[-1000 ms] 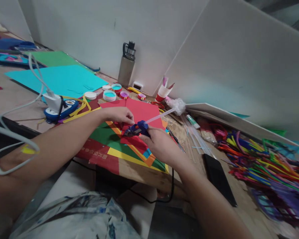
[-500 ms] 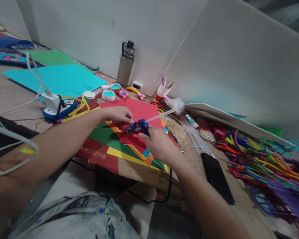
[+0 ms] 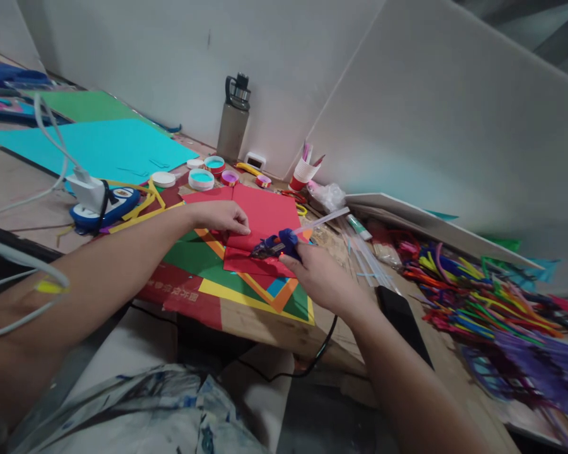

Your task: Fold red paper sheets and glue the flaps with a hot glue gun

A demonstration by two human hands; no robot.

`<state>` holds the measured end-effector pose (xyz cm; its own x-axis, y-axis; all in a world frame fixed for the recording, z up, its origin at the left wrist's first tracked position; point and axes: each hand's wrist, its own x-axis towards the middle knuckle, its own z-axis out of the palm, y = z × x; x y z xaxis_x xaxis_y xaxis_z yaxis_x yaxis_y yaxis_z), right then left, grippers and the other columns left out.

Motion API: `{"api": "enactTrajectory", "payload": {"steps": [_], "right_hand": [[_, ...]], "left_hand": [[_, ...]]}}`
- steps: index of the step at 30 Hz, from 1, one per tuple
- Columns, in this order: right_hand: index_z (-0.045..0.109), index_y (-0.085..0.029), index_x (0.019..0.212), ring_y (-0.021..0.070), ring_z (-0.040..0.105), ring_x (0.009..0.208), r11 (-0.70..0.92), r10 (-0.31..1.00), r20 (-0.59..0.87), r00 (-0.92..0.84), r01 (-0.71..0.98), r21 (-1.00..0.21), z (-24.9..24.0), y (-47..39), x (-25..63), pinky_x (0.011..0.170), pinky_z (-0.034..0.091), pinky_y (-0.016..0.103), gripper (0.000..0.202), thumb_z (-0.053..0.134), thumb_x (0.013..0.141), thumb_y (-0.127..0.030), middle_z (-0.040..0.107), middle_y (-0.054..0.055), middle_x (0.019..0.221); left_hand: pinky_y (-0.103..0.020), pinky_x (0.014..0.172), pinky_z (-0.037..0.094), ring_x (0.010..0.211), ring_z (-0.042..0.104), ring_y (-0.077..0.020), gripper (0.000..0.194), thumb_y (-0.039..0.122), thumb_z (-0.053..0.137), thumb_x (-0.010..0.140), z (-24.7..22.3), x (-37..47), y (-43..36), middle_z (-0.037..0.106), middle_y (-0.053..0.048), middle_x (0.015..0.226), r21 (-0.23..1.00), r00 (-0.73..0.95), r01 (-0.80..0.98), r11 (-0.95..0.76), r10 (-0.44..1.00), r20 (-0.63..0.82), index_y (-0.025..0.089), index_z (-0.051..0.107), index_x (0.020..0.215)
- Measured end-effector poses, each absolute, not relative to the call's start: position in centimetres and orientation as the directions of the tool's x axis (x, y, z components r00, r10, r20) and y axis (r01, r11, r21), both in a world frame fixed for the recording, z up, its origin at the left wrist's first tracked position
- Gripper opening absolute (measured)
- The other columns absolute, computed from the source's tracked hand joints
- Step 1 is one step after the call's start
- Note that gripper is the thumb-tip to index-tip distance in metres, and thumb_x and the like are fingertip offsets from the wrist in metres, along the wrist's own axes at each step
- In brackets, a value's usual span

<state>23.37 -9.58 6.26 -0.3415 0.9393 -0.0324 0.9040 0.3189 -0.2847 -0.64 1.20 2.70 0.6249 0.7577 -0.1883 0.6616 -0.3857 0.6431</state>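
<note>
My right hand (image 3: 319,271) is closed around the handle of a blue hot glue gun (image 3: 273,244), a clear glue stick (image 3: 324,219) jutting from its back end. The gun's nozzle points left, low over the red paper (image 3: 269,208), and a small red light glows on its body. Left of the nozzle, my left hand (image 3: 224,217) has its fingers curled together at the fold of that red paper. Its fingertips are partly hidden. Under the red paper lie orange, green (image 3: 184,255) and yellow sheets.
Small paint pots (image 3: 201,180), a bottle (image 3: 233,120) and a pen cup (image 3: 304,173) stand at the back. A power strip (image 3: 104,208) with a white cable sits left. Rightward are a phone (image 3: 404,325) and pipe cleaners (image 3: 483,302). A black cord (image 3: 307,372) hangs in front.
My right hand has drawn the glue gun to the right and slightly toward me, away from my left hand. My left hand stays at the red paper's fold.
</note>
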Motion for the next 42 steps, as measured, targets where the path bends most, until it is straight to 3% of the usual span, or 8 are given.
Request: {"api": "enactTrajectory", "payload": {"steps": [6, 10, 17, 26, 35, 42], "right_hand": [[0.059, -0.018, 0.084, 0.0159, 0.055, 0.064, 0.211, 0.953, -0.102, -0.284, 0.87, -0.446, 5.2, -9.0, 26.3, 0.058, 0.036, 0.026, 0.031, 0.039, 0.091, -0.04, 0.064, 0.005, 0.077], [0.055, -0.019, 0.076, 0.0179, 0.055, 0.066, 0.218, 0.968, -0.045, -0.247, 0.917, -0.335, 5.5, -9.8, 27.3, 0.058, 0.035, 0.027, 0.028, 0.041, 0.09, -0.039, 0.063, 0.007, 0.075], [0.058, -0.017, 0.084, 0.0222, 0.058, 0.073, 0.139, 0.989, -0.024, -0.144, 0.978, -0.154, 6.3, -10.8, 28.8, 0.058, 0.033, 0.029, 0.032, 0.038, 0.092, -0.041, 0.065, 0.011, 0.081], [0.059, -0.016, 0.089, 0.0235, 0.061, 0.079, 0.202, 0.979, 0.052, -0.196, 0.954, -0.223, 5.4, -10.7, 26.4, 0.06, 0.036, 0.028, 0.028, 0.04, 0.092, -0.036, 0.067, 0.013, 0.087], [0.057, -0.016, 0.087, 0.0244, 0.06, 0.079, 0.107, 0.994, 0.044, -0.103, 0.991, -0.087, 5.5, -11.1, 29.2, 0.062, 0.034, 0.03, 0.029, 0.037, 0.093, -0.036, 0.065, 0.013, 0.084], [0.059, -0.015, 0.1, 0.0248, 0.06, 0.082, 0.061, 0.997, 0.05, -0.054, 0.987, -0.147, 5.0, -11.6, 31.5, 0.064, 0.036, 0.03, 0.031, 0.038, 0.093, -0.037, 0.065, 0.012, 0.084]], "left_hand": [[-0.02, 0.05, 0.035, 0.057, 0.055, -0.011, 0.032, 0.046, 0.06, 0.073, 2.4, -0.8, 1.5, 0.063, -0.001, 0.068, 0.671, 0.608, 0.66, -0.338, 0.765, -0.213, 0.016, 0.067, 0.081], [-0.02, 0.051, 0.037, 0.059, 0.058, -0.0121, 0.033, 0.047, 0.059, 0.074, 2.5, -0.7, 1.5, 0.064, -0.002, 0.069, 0.663, 0.605, 0.67, -0.335, 0.764, -0.226, 0.016, 0.066, 0.082], [-0.021, 0.049, 0.035, 0.055, 0.056, -0.0121, 0.033, 0.047, 0.06, 0.071, 3.0, -0.5, 1.0, 0.062, -0.002, 0.066, 0.663, 0.585, 0.679, -0.315, 0.777, -0.23, 0.015, 0.066, 0.08], [-0.021, 0.05, 0.036, 0.055, 0.055, -0.012, 0.033, 0.048, 0.063, 0.068, 3.0, -0.6, 1.0, 0.062, -0.001, 0.064, 0.713, 0.581, 0.647, -0.27, 0.781, -0.231, 0.016, 0.066, 0.077], [-0.02, 0.048, 0.035, 0.054, 0.055, -0.0113, 0.033, 0.048, 0.063, 0.068, 2.9, -0.6, 1.2, 0.062, -0.001, 0.064, 0.708, 0.58, 0.653, -0.269, 0.779, -0.24, 0.016, 0.065, 0.076], [-0.021, 0.047, 0.032, 0.053, 0.053, -0.0113, 0.033, 0.048, 0.061, 0.07, 3.3, -0.4, 0.9, 0.062, -0.001, 0.065, 0.683, 0.585, 0.668, -0.296, 0.776, -0.236, 0.016, 0.065, 0.077]]}}
